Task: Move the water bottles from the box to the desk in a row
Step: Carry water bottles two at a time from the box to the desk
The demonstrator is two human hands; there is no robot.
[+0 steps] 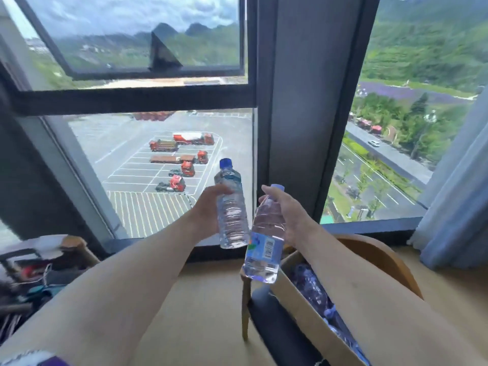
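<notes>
Both forearms are seen reaching forward from the bottom edge. At lower right, a cardboard box of what seem to be more bottles is set on a wooden chair. Above it, a labelled bottle is gripped by the right hand; just beside it, an upright bottle is gripped by the left hand, before the window.

The right forearm hides most of the cardboard box at lower right, so the bottles inside cannot be counted. The clutter at the left edge is blurred and cut off. The left hand's fingers are hidden behind its bottle.
</notes>
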